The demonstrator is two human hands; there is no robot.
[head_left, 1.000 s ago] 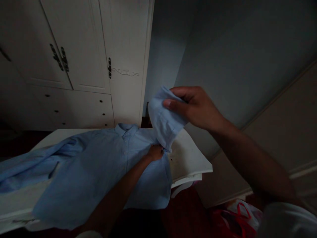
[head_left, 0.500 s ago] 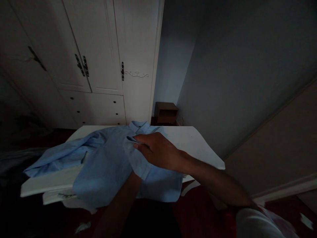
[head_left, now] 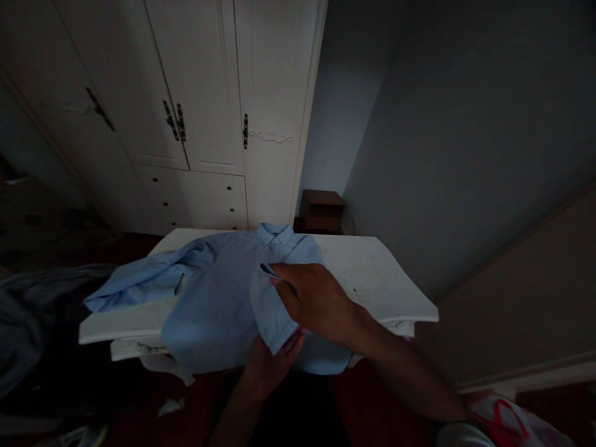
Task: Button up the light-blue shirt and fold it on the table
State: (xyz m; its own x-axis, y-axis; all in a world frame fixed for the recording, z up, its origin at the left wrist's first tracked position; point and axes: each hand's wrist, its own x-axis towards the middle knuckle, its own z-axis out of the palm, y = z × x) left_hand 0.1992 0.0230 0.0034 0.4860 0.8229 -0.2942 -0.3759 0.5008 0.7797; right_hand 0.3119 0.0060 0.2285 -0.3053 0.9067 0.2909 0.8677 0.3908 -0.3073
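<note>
A light blue collared shirt [head_left: 216, 304] lies spread over a white table, its collar at the far edge and one sleeve [head_left: 144, 279] stretched out to the left. Above the shirt's middle, my right hand [head_left: 316, 298] pinches the upper end of a raised piece of it, which looks like the other sleeve [head_left: 270, 310]. Lower down, my left hand [head_left: 274, 363] has its fingers curled at the bottom end of that piece. The cloth and my right hand partly cover those fingers.
The white table [head_left: 372, 273] has a carved front edge. Behind it stand a white wardrobe [head_left: 209, 124] and a small brown cabinet [head_left: 323, 211]. Dark grey cloth [head_left: 28, 316] lies at left, and a bag with red handles [head_left: 512, 416] is at lower right.
My left hand, hidden behind the cloth before, now shows at its lower end. My right hand keeps its pinch on the raised piece. The view has shifted slightly left.
</note>
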